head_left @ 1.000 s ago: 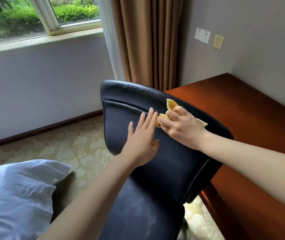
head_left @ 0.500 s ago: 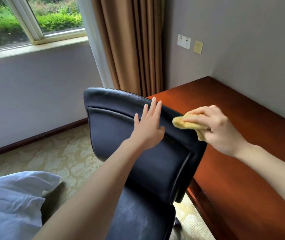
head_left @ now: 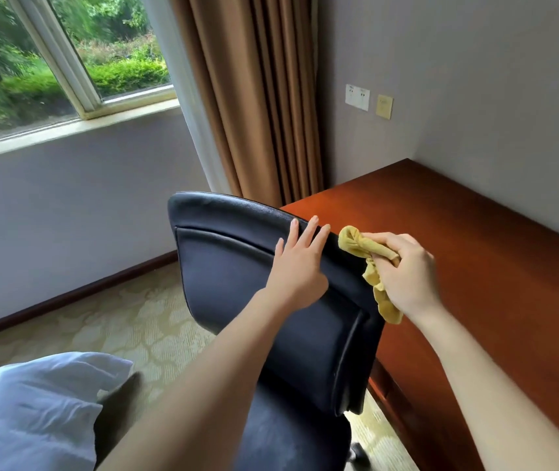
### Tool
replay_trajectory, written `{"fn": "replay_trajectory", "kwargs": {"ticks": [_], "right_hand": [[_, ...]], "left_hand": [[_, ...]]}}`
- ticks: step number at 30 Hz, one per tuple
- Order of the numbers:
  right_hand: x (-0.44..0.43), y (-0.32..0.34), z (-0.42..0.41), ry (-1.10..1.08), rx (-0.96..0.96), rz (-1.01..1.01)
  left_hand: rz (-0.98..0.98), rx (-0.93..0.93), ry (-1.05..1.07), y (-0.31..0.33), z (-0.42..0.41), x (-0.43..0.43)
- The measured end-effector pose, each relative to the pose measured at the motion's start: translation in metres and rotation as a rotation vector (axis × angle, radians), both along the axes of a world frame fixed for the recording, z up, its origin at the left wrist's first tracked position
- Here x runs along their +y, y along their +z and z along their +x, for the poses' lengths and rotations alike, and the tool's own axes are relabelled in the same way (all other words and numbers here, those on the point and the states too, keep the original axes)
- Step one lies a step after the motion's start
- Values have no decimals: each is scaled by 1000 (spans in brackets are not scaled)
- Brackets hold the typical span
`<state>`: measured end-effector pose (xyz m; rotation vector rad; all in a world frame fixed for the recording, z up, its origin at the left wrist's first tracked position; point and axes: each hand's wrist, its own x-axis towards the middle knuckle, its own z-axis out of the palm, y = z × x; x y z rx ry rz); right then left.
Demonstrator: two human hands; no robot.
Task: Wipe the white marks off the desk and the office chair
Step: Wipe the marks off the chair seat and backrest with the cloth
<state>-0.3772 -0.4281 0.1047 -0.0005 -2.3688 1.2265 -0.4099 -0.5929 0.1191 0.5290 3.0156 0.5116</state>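
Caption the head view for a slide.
Left hand flat on black leather office chair back; right hand holds crumpled yellow cloth at its edge, by reddish wooden desk.

The chair (head_left: pixel 237 266) is glossy black, the rag (head_left: pixel 366 249) mustard yellow, the desk (head_left: pixel 492 249) reddish-brown. At lower left, a white pillow (head_left: pixel 26 409) lies over beige carpet (head_left: pixel 135 321) with a pale floral pattern. The curtain (head_left: pixel 264 96) is tan.

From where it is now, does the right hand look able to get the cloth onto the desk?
Probably yes. The right hand grips the cloth at the edge of the chair, the desk lies right beside it, and nothing in view stands between.
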Motion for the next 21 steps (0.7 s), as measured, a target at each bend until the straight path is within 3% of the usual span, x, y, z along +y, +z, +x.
{"fn": "replay_trajectory", "kwargs": {"ticks": [9,21], "right_hand": [[-3,-1,92,-229,8,186],[-45,3,273,-363,-117,215]], "left_hand": [[-31,-18,-240,4,59,10],[196,-76,-556,-2,180,-8]]}}
